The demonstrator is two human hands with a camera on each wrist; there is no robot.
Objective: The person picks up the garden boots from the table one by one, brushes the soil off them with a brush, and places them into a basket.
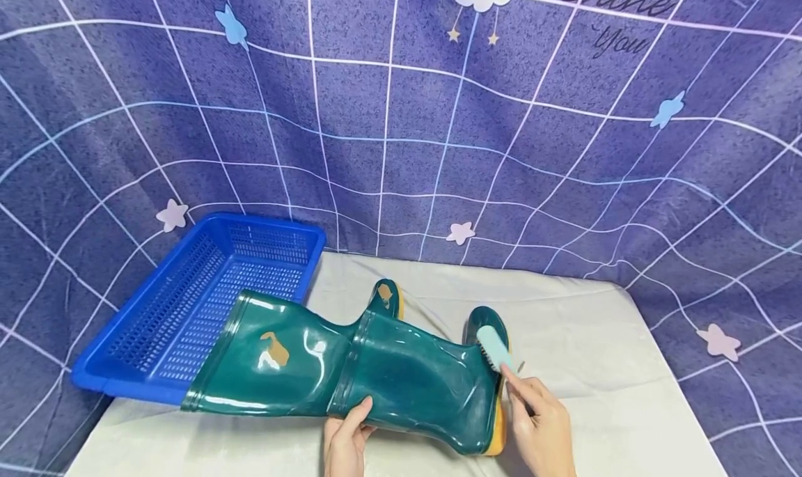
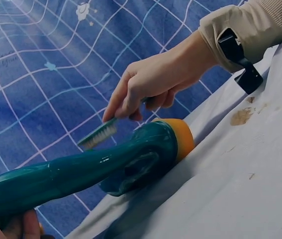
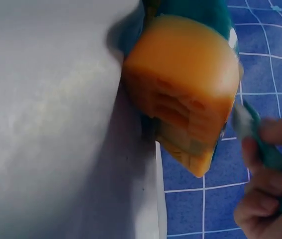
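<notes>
Two glossy green rubber boots with yellow soles lie on their sides. My left hand [image 1: 346, 441] grips the top of the nearer boot [image 1: 420, 376], thumb over the shaft and fingers underneath. A pale teal scrub brush [image 1: 495, 348] is pinched in my right hand [image 1: 544, 425], its bristles down by that boot's instep. In the left wrist view the brush [image 2: 98, 135] is tilted just above the boot. The right wrist view shows the yellow sole [image 3: 180, 74] and heel beside the brush. Behind lies the other boot [image 1: 294, 372], with tan patches on shaft and toe, partly covered by the nearer one.
A blue perforated plastic basket [image 1: 156, 268] stands at the left, under the other boot's shaft. White cloth [image 1: 595, 352] covers the table, with brown smears [image 2: 241, 117] in the left wrist view. A purple grid-patterned curtain [image 1: 426, 115] hangs behind.
</notes>
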